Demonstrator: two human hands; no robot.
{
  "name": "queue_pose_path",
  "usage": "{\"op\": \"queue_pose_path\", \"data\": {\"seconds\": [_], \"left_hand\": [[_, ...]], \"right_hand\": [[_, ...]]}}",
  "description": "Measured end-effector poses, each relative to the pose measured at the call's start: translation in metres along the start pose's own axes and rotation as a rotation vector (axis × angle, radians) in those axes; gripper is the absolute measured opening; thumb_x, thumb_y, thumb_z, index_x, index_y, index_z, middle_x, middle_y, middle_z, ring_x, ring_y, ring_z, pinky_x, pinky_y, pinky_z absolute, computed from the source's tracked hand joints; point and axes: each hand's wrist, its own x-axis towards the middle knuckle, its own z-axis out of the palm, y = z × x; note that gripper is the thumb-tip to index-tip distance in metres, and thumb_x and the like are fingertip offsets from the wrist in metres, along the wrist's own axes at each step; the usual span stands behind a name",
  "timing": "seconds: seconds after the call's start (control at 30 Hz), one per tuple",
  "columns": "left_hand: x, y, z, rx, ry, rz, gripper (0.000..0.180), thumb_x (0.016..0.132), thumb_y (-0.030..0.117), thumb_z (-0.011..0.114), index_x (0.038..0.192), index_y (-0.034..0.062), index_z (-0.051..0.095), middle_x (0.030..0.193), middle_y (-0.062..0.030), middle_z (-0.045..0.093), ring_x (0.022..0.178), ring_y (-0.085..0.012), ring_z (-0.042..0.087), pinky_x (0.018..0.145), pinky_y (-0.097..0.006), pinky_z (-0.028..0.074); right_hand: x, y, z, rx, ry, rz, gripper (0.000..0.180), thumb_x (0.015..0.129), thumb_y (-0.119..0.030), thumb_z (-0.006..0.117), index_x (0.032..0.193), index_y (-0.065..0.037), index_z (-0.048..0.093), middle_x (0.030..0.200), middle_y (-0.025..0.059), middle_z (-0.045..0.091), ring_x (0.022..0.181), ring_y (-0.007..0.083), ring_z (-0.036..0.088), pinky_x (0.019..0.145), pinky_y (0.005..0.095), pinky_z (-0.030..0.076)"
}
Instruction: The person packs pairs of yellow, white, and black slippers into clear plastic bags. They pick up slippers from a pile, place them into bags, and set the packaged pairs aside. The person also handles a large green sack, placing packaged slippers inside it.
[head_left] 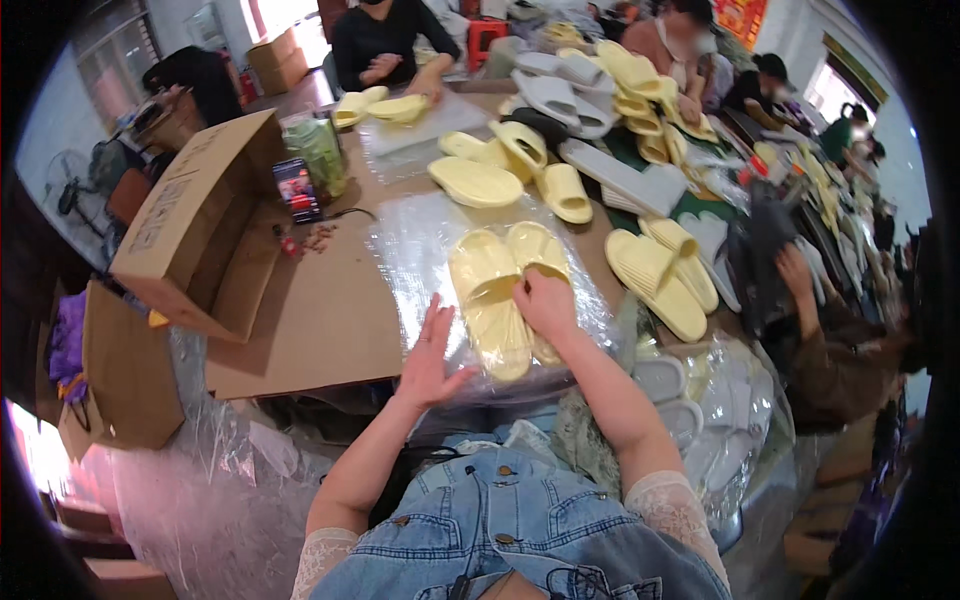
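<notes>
A pair of pale yellow slippers (495, 290) lies side by side on a stack of clear plastic bags (415, 250) on the brown table (330, 320). My right hand (545, 303) rests on the right slipper, fingers curled over its strap. Spread flat with its fingers apart, my left hand (432, 350) presses the plastic just left of the slippers. It holds nothing.
An open cardboard box (200, 225) lies tipped at the left, a phone (297, 190) beside it. More yellow slippers (660, 270) and grey-white ones (570, 95) cover the table beyond. Bagged pairs (700, 400) pile at my right. Other people work across and right.
</notes>
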Motion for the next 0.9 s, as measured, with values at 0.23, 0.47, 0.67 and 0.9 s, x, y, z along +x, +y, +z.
{"op": "queue_pose_path", "data": {"seconds": [0.23,0.47,0.67,0.9], "left_hand": [[-0.001,0.007,0.01,0.276,-0.075,-0.029,0.068,0.084,0.036,0.069,0.138,0.0013,0.046,0.139,-0.0222,0.049,0.13,-0.0411,0.045,0.108,-0.047,0.037],[0.002,0.019,0.009,0.303,-0.056,0.078,0.052,0.084,0.026,0.07,0.128,0.0013,0.055,0.137,-0.0192,0.05,0.127,-0.0391,0.046,0.106,-0.046,0.038],[0.003,0.016,0.013,0.329,-0.045,0.12,0.052,0.087,0.026,0.067,0.13,0.0015,0.053,0.139,-0.019,0.049,0.128,-0.0388,0.046,0.106,-0.047,0.038],[0.003,0.018,0.017,0.353,-0.036,0.133,0.05,0.088,0.026,0.065,0.129,-0.0002,0.053,0.137,-0.0196,0.05,0.127,-0.0385,0.046,0.106,-0.047,0.038]], "right_hand": [[-0.086,0.014,-0.109,-0.063,-0.185,0.025,0.027,0.086,-0.031,0.056,0.082,-0.005,0.061,0.069,0.0195,0.065,0.068,0.0397,0.064,0.066,0.0507,0.05],[-0.17,0.03,-0.255,-0.363,-0.202,0.287,0.025,0.084,-0.031,0.059,0.081,-0.006,0.061,0.071,0.0176,0.065,0.068,0.0386,0.064,0.066,0.0497,0.05],[-0.239,0.119,-0.35,-0.601,0.173,0.627,0.028,0.085,-0.031,0.058,0.078,-0.003,0.063,0.072,0.0191,0.065,0.068,0.0379,0.065,0.065,0.0483,0.05],[-0.334,0.19,-0.283,0.057,0.502,1.045,0.03,0.091,-0.025,0.056,0.083,0.004,0.06,0.069,0.0206,0.063,0.067,0.0363,0.064,0.063,0.0431,0.049]]}}
